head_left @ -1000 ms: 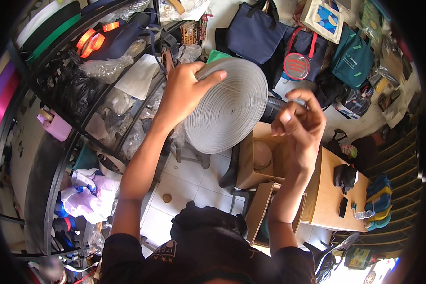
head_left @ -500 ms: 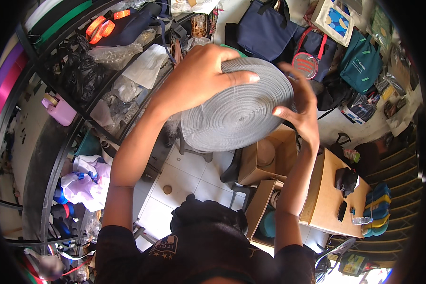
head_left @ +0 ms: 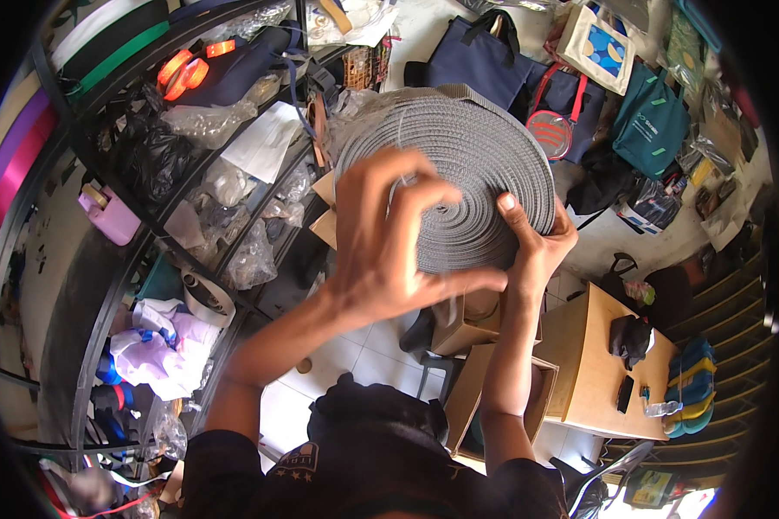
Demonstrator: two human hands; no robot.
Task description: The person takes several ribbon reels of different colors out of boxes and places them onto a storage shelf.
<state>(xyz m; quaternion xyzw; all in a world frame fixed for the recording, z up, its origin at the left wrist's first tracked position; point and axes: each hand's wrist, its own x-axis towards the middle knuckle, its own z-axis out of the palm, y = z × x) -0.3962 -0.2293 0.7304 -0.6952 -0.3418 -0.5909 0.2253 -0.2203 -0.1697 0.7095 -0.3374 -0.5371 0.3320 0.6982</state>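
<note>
A large coiled roll of grey webbing [head_left: 467, 156] is held up in front of me, its flat spiral face toward me. My right hand [head_left: 535, 246] grips its lower right rim, thumb on the face and fingers behind the edge. My left hand [head_left: 385, 233] is in front of the roll's lower left part, fingers bent and apart, thumb stretched to the right. No object shows clearly in it. Thin, clear plastic film [head_left: 368, 117] lies along the roll's upper left edge. The tips of my right fingers are hidden behind the roll.
On the left, black metal shelving [head_left: 138, 203] holds plastic bags, orange tape rolls [head_left: 182, 76] and a pink tape dispenser [head_left: 110, 216]. Cardboard boxes [head_left: 493, 381] stand below by a wooden desk [head_left: 597, 363]. Bags, including a navy tote [head_left: 476, 65], hang at the back.
My left hand has let go of the roll's upper left edge and come down across its face. The roll has turned more squarely toward me, still in my right hand.
</note>
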